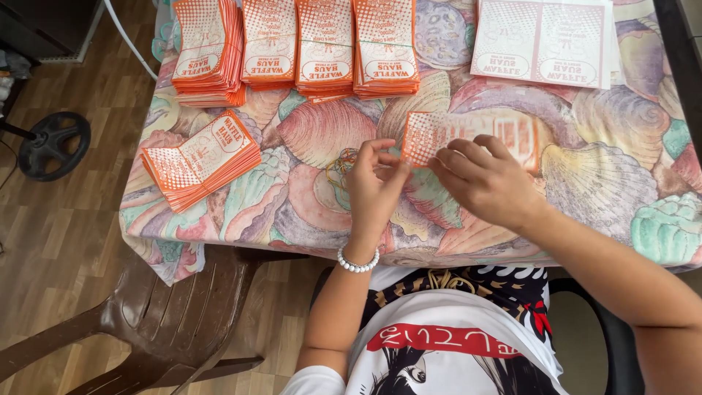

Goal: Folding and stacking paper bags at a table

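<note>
Where right hand point(488, 180) overlaps, orange paper sleeve point(431, 136) half hidden.

Single cam on my head, looking steeply down over my chest at the table point(219, 219) edge, close in. My hands sit mid-frame, the far paper stacks point(292, 44) run along the top edge, floor and a chair point(168, 322) lower left.

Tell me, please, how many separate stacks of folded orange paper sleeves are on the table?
5. Four stand in a row along the far edge; one lies angled at the left. Others may sit beyond the picture's top edge.
</note>
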